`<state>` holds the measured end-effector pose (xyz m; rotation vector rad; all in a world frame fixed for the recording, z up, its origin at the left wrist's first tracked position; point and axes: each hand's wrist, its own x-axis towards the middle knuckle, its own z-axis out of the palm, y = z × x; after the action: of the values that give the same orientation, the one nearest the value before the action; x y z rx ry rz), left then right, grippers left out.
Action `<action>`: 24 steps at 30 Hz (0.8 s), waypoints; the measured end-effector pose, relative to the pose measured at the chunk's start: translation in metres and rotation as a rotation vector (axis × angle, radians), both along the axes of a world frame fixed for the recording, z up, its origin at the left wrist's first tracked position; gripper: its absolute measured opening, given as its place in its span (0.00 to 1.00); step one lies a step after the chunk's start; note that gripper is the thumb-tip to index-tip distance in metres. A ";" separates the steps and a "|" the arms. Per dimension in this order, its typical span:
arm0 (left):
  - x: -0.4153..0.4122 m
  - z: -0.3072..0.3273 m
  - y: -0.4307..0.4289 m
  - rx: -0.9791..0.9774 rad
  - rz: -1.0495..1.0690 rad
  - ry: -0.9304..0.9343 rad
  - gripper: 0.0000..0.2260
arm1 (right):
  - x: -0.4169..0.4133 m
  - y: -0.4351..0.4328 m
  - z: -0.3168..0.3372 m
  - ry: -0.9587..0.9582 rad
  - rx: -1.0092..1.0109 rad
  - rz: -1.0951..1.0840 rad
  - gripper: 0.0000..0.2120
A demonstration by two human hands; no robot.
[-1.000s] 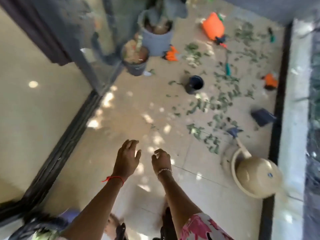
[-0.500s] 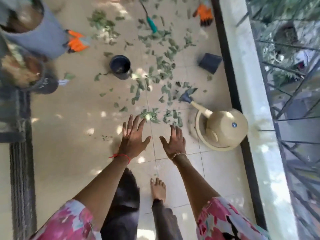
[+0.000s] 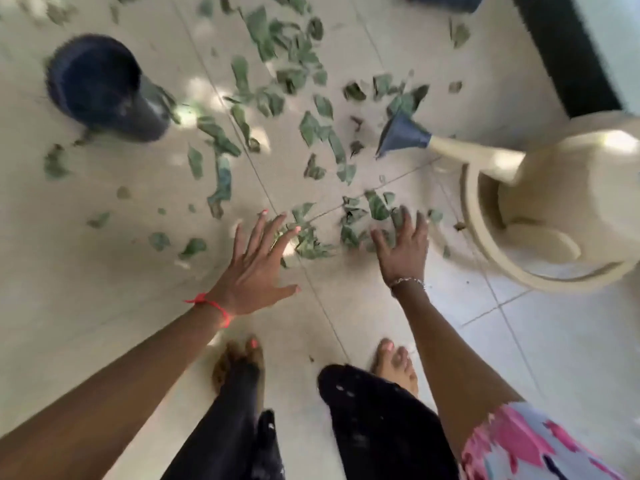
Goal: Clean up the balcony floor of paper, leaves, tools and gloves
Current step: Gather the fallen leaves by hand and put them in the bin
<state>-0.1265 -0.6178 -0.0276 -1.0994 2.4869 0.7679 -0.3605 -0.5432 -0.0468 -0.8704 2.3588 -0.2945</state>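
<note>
The single head-worn wide-angle camera looks almost straight down from above the person's arms [image 3: 138, 358] onto the tiled balcony floor [image 3: 104, 306], close enough that leaves [image 3: 311, 129] fill the upper half, though motion blur seemingly softens the edges.

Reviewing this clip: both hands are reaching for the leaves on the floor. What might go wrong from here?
The leaves are small and spread widely, so the open left hand and right hand may scoop only the nearest clump and leave scraps. The right hand is near the watering can; a sweep might knock its spout.
</note>
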 end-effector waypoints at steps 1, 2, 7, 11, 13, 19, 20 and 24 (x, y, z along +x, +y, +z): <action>0.003 -0.021 -0.001 -0.025 -0.034 0.005 0.44 | -0.001 -0.003 -0.019 0.042 -0.030 -0.050 0.33; 0.005 -0.037 -0.003 -0.056 -0.056 0.021 0.44 | 0.000 -0.006 -0.032 0.079 -0.053 -0.103 0.33; 0.004 -0.090 -0.025 -0.206 0.019 0.109 0.50 | 0.050 -0.038 -0.073 0.233 -0.216 -0.090 0.32; -0.008 -0.096 -0.058 -0.306 -0.026 0.171 0.50 | 0.071 -0.072 -0.076 0.143 -0.501 0.005 0.29; -0.021 -0.098 -0.087 -0.285 0.072 0.230 0.50 | 0.060 -0.090 -0.080 0.198 -0.538 -0.066 0.28; -0.052 -0.106 -0.136 -0.247 -0.092 0.356 0.48 | 0.045 -0.134 -0.084 0.182 -0.493 0.165 0.30; -0.056 -0.106 -0.140 -0.239 -0.112 0.386 0.47 | 0.044 -0.136 -0.081 0.098 -0.567 0.190 0.28; -0.073 -0.103 -0.147 -0.179 -0.158 0.488 0.47 | 0.030 -0.128 -0.073 -0.045 -0.761 0.057 0.24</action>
<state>-0.1998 -0.7647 -0.1304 -0.8285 3.0585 0.8624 -0.3309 -0.6711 -0.1199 -1.2378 2.1702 -1.2205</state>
